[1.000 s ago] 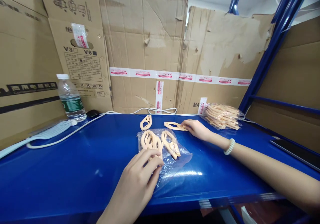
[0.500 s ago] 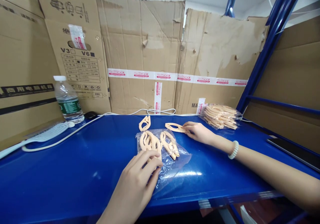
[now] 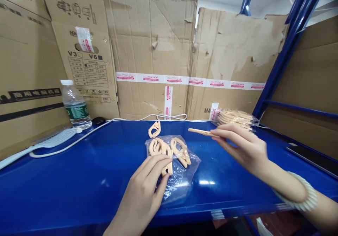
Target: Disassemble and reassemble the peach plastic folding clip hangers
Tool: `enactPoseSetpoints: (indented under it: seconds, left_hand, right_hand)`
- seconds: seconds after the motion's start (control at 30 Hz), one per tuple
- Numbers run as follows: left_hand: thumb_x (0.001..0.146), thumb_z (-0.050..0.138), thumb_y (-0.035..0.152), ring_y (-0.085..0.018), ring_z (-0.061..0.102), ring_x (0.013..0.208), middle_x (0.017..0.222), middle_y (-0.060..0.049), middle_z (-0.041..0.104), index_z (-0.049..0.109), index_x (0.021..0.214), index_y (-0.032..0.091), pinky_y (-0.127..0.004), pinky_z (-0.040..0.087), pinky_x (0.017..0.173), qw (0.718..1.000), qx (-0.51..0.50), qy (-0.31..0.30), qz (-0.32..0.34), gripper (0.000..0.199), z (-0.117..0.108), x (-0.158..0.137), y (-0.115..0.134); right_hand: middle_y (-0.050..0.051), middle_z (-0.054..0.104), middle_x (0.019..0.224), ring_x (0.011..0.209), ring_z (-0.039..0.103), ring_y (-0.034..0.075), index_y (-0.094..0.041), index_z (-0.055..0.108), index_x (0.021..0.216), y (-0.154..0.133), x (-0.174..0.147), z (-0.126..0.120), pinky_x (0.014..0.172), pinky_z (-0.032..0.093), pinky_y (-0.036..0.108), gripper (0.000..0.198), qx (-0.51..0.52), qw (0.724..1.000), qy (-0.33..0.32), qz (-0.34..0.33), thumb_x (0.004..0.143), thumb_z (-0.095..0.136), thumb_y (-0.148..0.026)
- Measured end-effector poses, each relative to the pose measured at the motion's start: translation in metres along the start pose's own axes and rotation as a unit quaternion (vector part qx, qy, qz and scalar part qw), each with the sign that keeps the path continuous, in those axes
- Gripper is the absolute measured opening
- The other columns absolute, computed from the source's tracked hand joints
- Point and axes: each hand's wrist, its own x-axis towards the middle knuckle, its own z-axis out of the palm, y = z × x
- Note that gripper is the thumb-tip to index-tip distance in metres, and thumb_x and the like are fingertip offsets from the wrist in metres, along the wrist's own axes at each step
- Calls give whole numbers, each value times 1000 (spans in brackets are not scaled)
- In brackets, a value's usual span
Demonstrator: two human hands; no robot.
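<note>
In the head view, my right hand [image 3: 244,146] pinches one end of a beige plastic folding hanger [image 3: 200,132], held edge-on above the blue surface. My left hand [image 3: 148,186] is closed, fingers and thumb around the near end of a folded beige hanger [image 3: 157,146] at the clear plastic bag [image 3: 185,183]. Another beige hanger [image 3: 182,152] lies at the bag's right side; whether each is inside or on top of the film is hard to tell. Behind the bag lies a loose folding hanger [image 3: 154,129], touched by neither hand.
A clear bag packed with beige hangers [image 3: 235,118] stands at the back right. A phone [image 3: 313,158] lies at the far right. Leftward are a water bottle [image 3: 76,107], a white fan-shaped item [image 3: 56,140] and a white cable [image 3: 71,148]. Cardboard [image 3: 153,53] walls the back.
My right hand has lifted its hanger off the surface and drawn it right and nearer, turning it edge-on. My left hand stays at the bag, its thumb a little lower.
</note>
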Motion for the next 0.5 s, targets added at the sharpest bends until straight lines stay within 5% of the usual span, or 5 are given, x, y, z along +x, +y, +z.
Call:
enactPoseSetpoints:
  seconds: [0.1, 0.2, 0.33, 0.5]
  left_hand:
    - [95, 46, 10, -23, 59, 114, 121, -10, 62, 52, 129, 21, -40, 54, 94, 1000, 4, 2, 0, 37, 1, -1, -2]
    - [94, 46, 8, -23, 56, 119, 126, -10, 60, 49, 133, 21, -41, 52, 97, 1000, 2, 3, 4, 41, 2, -1, -4]
    - [95, 43, 6, -23, 52, 123, 130, -9, 58, 48, 134, 21, -41, 49, 101, 1000, 2, -2, 5, 43, 1, 0, -4]
    - [92, 37, -1, -20, 51, 124, 133, -8, 56, 45, 137, 21, -39, 48, 103, 1000, 0, -14, 17, 50, 1, -3, -5]
  right_hand:
    - [5, 69, 93, 75, 68, 18, -31, 63, 122, -48, 1, -27, 64, 58, 28, 28, -21, 1000, 14, 17, 98, 51, -25]
    - [5, 69, 72, 59, 66, 20, -39, 72, 103, -85, 4, -34, 41, 52, 29, 29, -14, 999, 2, -51, 97, 45, -33]
    - [2, 67, 66, 51, 57, 15, -23, 75, 81, -100, 21, -11, 42, 52, 26, 30, -9, 972, -144, -185, 93, 49, -14]
    - [13, 70, 86, 66, 60, 21, -13, 74, 83, -83, 27, 39, 43, 48, 34, 31, -67, 955, -148, -248, 91, 44, -10]
